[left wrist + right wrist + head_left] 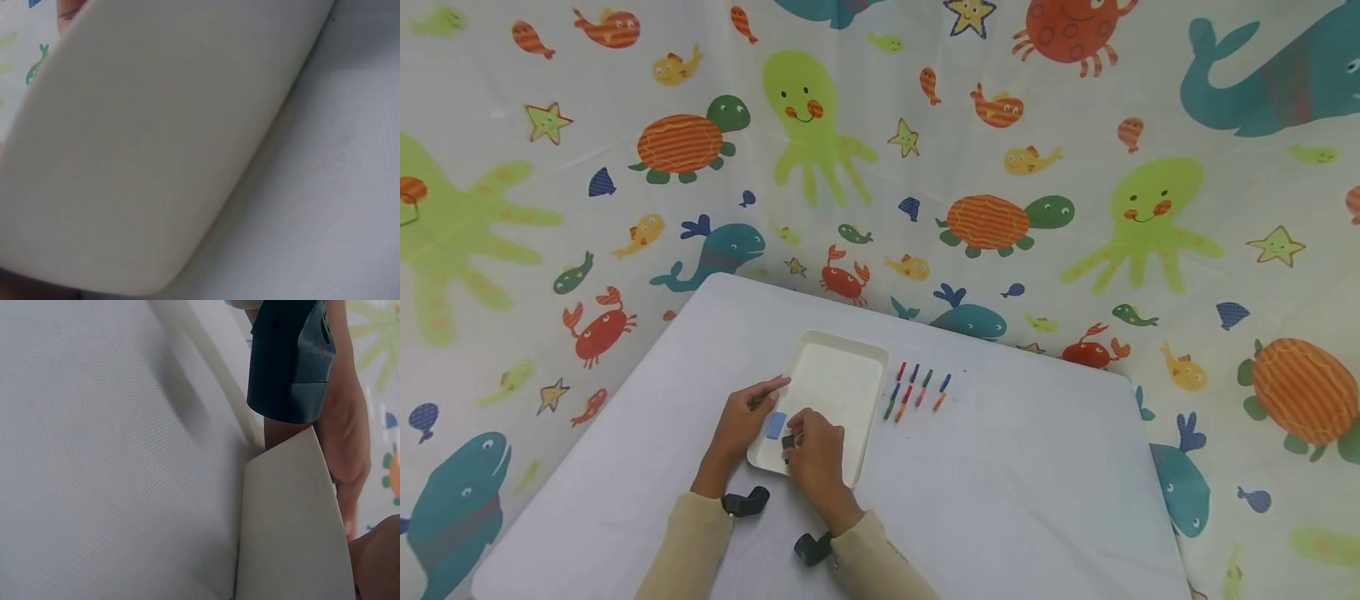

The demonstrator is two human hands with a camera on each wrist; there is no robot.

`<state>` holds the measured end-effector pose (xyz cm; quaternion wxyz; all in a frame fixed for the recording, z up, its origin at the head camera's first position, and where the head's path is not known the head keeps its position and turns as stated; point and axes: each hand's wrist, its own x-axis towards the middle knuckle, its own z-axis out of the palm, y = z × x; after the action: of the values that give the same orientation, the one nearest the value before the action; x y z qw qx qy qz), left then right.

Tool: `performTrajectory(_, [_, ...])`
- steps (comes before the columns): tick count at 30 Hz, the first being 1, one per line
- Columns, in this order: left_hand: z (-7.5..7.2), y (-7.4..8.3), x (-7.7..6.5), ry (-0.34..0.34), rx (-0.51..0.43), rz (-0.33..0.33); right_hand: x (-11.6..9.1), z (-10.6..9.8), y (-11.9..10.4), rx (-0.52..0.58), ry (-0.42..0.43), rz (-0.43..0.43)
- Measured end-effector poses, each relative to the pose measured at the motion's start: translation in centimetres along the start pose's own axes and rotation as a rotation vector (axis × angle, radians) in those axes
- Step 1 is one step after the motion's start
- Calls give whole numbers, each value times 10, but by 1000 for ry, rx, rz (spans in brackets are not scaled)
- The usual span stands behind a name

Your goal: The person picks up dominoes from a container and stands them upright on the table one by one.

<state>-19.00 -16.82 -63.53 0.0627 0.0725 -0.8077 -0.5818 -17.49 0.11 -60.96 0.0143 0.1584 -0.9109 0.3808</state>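
Observation:
A shallow cream tray (842, 379) lies on the white table. My left hand (742, 421) rests at its left rim, fingers reaching along the edge. Inside the tray, near that hand, is a small flat blue rectangular piece (776, 425). Over the tray's near end, my right hand (817, 454) pinches a small dark block (788, 442), partly covered by the fingers. The tray's outer wall (144, 150) fills much of the left wrist view. The right wrist view catches the tray's wall (287, 519) too, with the right hand mostly out of sight.
Several short crayon-like sticks (913, 392) in red, blue, green and orange lie in rows right of the tray. Dark wrist cameras (747, 502) sit on both wrists. A curtain (880, 167) printed with sea animals hangs behind the table (1015, 467).

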Motion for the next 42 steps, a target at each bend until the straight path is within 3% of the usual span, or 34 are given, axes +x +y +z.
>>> performTrajectory(5, [0, -2, -1, 8, 10, 23, 1, -1, 3, 3, -7, 7])
performTrajectory(29, [1, -3, 0, 3, 27, 9, 2, -3, 9, -128, -11, -26])
performTrajectory(42, [-3, -3, 0, 11, 40, 22, 4, -17, 7, -5, 63, 34])
